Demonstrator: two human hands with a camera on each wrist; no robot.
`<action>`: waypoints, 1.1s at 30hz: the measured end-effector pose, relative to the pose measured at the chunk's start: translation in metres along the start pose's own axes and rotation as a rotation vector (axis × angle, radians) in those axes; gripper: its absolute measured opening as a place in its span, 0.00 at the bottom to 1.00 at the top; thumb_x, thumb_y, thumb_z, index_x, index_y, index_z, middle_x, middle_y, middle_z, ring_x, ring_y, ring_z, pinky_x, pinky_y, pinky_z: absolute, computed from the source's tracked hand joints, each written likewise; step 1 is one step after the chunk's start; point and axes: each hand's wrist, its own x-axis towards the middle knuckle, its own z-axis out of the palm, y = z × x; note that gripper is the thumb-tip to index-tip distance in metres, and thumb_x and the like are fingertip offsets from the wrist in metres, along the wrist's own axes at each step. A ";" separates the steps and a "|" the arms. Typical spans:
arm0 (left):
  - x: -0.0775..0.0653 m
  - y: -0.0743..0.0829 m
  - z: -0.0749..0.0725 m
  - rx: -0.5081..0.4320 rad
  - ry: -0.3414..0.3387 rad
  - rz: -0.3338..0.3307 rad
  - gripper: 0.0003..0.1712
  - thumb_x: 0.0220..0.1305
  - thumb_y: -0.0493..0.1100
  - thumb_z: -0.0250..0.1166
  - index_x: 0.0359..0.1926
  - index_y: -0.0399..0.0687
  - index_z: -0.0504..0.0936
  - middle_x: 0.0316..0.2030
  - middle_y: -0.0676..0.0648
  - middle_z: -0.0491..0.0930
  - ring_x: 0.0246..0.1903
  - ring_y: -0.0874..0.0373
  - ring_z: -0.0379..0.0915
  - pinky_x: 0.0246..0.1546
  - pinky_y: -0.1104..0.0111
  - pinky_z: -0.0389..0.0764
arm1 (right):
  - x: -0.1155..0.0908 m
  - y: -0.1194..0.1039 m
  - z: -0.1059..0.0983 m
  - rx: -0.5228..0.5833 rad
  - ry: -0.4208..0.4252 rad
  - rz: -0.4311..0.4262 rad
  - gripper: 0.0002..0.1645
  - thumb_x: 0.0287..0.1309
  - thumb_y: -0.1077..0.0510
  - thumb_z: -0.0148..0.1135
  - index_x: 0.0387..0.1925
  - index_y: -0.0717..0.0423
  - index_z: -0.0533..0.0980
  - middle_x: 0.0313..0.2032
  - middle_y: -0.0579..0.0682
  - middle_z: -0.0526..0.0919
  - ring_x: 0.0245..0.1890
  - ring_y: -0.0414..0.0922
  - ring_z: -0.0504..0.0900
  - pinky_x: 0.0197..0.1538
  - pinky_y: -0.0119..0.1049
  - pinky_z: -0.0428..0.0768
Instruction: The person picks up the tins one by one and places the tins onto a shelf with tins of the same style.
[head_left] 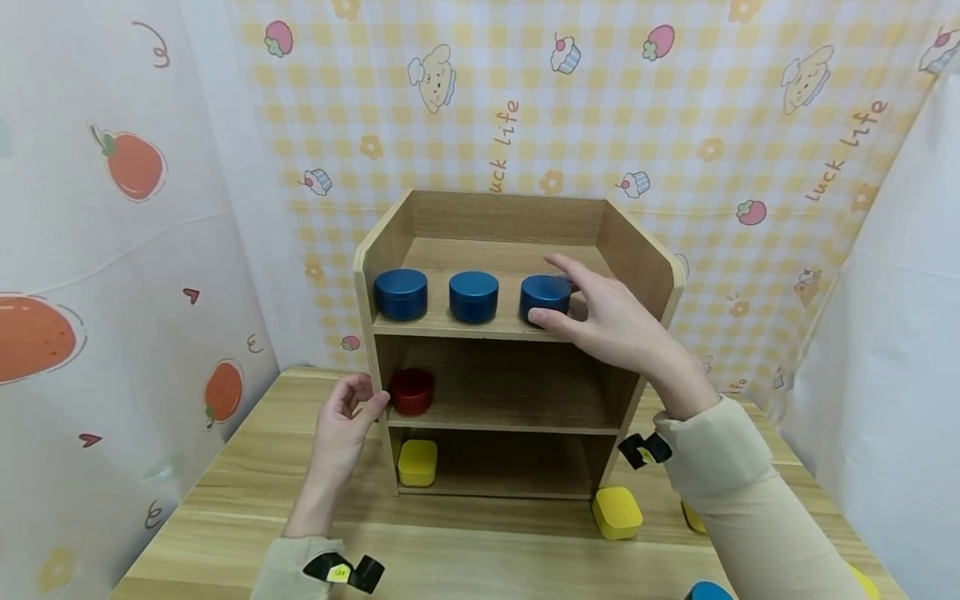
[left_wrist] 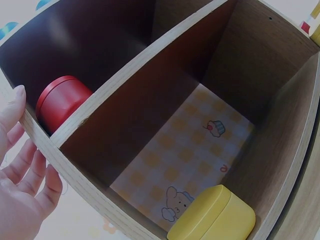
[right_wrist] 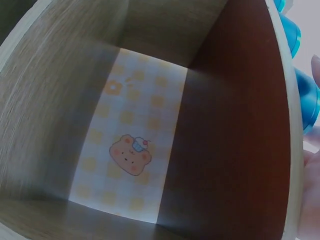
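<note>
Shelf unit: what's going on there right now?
A person's right hand has thumb and fingers around the rightmost of three blue containers on the top shelf. The left hand is at the unit's left edge. A red container sits on the middle shelf, a yellow one on the bottom; more yellow containers stand on the table.

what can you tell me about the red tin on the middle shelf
The red tin is a short, round, smooth and glossy container, metallic-looking, with a band round its top like a lid's edge, apparently closed. It stands upright on the middle shelf, close to the left panel; whether they touch is unclear. The left hand isn't touching it.
</note>
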 end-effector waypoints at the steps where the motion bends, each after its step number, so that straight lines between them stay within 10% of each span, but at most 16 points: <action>1: 0.000 0.000 0.000 0.002 0.003 -0.001 0.13 0.65 0.32 0.65 0.46 0.38 0.70 0.37 0.49 0.70 0.40 0.60 0.69 0.39 0.75 0.74 | -0.001 -0.001 0.000 0.004 0.009 -0.003 0.46 0.61 0.34 0.60 0.74 0.43 0.56 0.65 0.51 0.70 0.59 0.51 0.73 0.59 0.53 0.71; 21: 0.001 -0.001 -0.001 -0.003 -0.011 0.009 0.12 0.65 0.32 0.65 0.46 0.38 0.70 0.37 0.51 0.69 0.40 0.61 0.69 0.36 0.76 0.73 | -0.058 -0.018 -0.019 0.001 0.149 -0.241 0.31 0.62 0.52 0.67 0.65 0.49 0.70 0.66 0.45 0.67 0.64 0.45 0.67 0.58 0.51 0.72; 28: 0.001 0.000 0.000 0.009 -0.004 -0.001 0.13 0.65 0.33 0.65 0.46 0.38 0.70 0.37 0.50 0.69 0.41 0.61 0.69 0.37 0.76 0.74 | -0.091 -0.010 -0.015 -0.015 0.214 -0.340 0.26 0.55 0.63 0.71 0.56 0.50 0.77 0.60 0.49 0.73 0.55 0.44 0.75 0.50 0.25 0.72; 33: 0.001 0.000 0.000 0.014 0.002 -0.004 0.13 0.65 0.33 0.65 0.46 0.39 0.71 0.37 0.49 0.69 0.40 0.61 0.69 0.36 0.76 0.75 | -0.115 -0.001 -0.014 -0.033 0.232 -0.372 0.27 0.51 0.63 0.72 0.53 0.45 0.78 0.58 0.47 0.75 0.60 0.46 0.71 0.61 0.24 0.64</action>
